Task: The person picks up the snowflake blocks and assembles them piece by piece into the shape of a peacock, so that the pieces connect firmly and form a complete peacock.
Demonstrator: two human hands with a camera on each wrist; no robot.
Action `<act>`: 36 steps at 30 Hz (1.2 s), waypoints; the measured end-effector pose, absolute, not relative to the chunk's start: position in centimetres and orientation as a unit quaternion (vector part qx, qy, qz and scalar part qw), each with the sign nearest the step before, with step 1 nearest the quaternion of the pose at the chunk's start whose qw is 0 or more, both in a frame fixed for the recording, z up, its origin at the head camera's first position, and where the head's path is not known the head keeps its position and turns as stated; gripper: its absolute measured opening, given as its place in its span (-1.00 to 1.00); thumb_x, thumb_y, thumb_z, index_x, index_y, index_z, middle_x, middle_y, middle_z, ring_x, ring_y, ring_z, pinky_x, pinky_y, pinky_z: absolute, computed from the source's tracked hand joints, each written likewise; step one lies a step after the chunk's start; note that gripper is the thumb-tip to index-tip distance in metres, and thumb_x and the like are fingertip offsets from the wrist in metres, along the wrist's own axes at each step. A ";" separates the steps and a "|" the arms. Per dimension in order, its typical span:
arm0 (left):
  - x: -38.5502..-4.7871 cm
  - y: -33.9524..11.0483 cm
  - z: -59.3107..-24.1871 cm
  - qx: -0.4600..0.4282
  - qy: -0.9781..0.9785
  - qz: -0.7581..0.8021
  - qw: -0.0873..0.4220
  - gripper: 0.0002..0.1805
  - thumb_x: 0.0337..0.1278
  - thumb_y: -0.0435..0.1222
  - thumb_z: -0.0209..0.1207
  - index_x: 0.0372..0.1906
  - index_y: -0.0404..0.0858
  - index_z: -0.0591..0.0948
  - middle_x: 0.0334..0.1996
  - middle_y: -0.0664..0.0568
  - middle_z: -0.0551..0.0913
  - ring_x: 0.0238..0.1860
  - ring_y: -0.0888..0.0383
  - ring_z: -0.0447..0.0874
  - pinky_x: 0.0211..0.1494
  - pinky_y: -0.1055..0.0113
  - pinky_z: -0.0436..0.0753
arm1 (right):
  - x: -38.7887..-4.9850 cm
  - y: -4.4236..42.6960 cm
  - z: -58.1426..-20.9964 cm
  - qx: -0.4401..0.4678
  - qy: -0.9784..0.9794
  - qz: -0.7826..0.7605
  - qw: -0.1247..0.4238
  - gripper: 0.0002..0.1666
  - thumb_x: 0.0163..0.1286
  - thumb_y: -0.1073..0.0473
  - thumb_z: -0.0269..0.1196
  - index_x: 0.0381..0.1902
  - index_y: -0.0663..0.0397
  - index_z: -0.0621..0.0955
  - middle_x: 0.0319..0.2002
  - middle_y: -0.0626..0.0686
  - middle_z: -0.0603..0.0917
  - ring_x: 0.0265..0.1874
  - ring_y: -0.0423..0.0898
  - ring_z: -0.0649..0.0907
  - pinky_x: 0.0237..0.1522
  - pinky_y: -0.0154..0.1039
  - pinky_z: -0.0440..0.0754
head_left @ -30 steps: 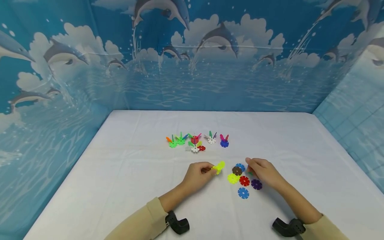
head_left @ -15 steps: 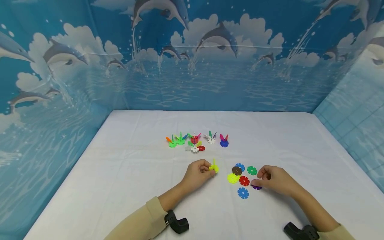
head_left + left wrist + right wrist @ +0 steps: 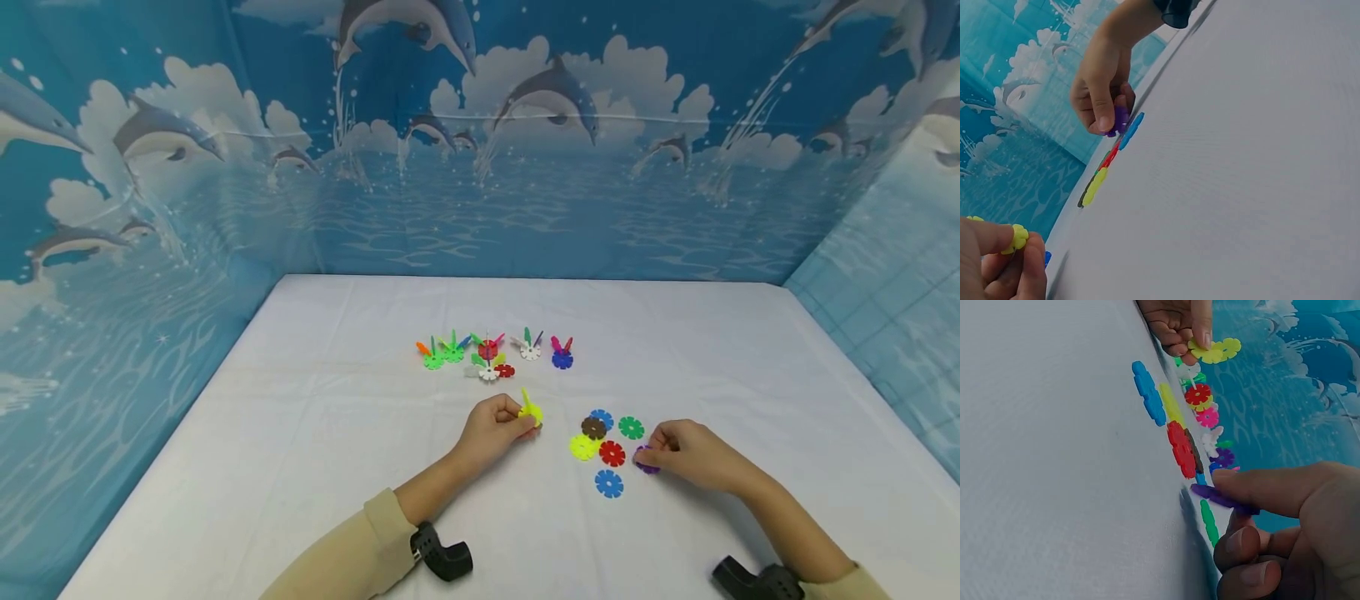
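Two joined yellow notched plastic discs are pinched between the thumb and fingers of my left hand, held above the table. My right hand pinches a purple notched disc by its edge, and the right wrist view shows it lifted off the cloth. Beside that hand lie a green disc, a red disc, a yellow disc and a brown disc. One blue disc lies partly under the brown one. Nearer me is another blue disc.
Farther back on the white-clothed table stand several assembled disc pieces, among them a green one, a white one and a blue-and-pink one. A dolphin-print curtain hangs behind the table.
My right hand has moved from the green disc toward me, onto the purple disc, and picked it up. The left hand has turned the yellow pair and shifted slightly left.
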State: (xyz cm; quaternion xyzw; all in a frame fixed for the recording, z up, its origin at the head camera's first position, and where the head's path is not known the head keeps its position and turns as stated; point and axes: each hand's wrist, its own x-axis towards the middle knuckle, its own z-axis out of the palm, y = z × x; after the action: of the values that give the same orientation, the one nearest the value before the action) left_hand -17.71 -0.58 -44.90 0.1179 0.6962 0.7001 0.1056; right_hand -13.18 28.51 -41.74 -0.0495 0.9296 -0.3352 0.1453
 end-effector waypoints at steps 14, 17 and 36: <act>-17.8 -0.8 -45.3 0.161 0.698 0.689 0.113 -0.89 0.14 -0.49 0.28 -0.32 -0.51 0.60 -0.53 0.11 0.59 -0.51 0.24 0.46 -0.44 0.47 0.47 | -15.2 24.6 -41.1 -0.102 0.883 -0.438 0.136 -0.63 0.50 0.06 0.10 -0.46 0.19 0.51 -0.63 0.01 0.41 -0.59 -0.10 0.40 -0.54 -0.34 0.33; -17.5 -0.9 -44.4 0.169 0.695 0.688 0.119 -0.88 0.14 -0.51 0.26 -0.32 -0.54 0.58 -0.54 0.11 0.58 -0.52 0.26 0.46 -0.44 0.47 0.47 | -15.5 23.5 -41.0 -0.098 0.876 -0.450 0.141 -0.65 0.52 0.08 0.09 -0.41 0.21 0.54 -0.59 0.02 0.44 -0.56 -0.08 0.43 -0.52 -0.35 0.37; -17.8 -0.8 -45.2 0.192 0.695 0.684 0.113 -0.86 0.10 -0.50 0.31 -0.36 -0.53 0.58 -0.44 -0.13 0.69 -0.43 0.23 0.64 -0.30 0.43 0.65 | -16.1 18.6 -41.2 -0.092 0.866 -0.473 0.133 -0.57 0.58 0.07 -0.03 -0.44 0.24 0.50 -0.66 -0.05 0.34 -0.64 -0.14 0.35 -0.57 -0.37 0.28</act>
State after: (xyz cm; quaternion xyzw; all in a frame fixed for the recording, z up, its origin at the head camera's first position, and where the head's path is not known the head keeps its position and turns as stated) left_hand -17.77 -0.81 -45.25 0.1921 0.6948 0.6837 0.1135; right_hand -16.10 18.64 -41.19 -0.0923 0.8662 -0.4729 0.1328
